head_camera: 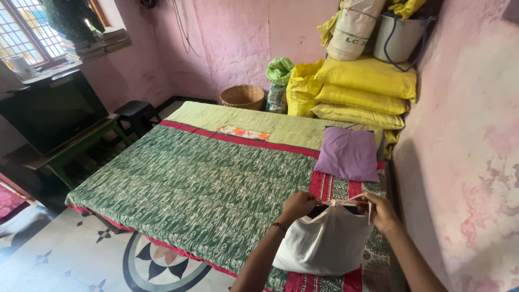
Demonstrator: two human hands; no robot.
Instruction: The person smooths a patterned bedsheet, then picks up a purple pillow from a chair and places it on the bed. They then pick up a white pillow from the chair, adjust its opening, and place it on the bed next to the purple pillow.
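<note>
Covering nearly the whole bed is a green patterned spread, with yellow sacks stacked against the pink wall and a purple pillow lying flat near them. At the bed's near corner sits a white pillow, propped upright so its open end faces up. The left hand and right hand each pinch a tie string at that opening, fingers clenched on it, apparently pulling it taut.

Bare forearms, dark wrist band
</note>
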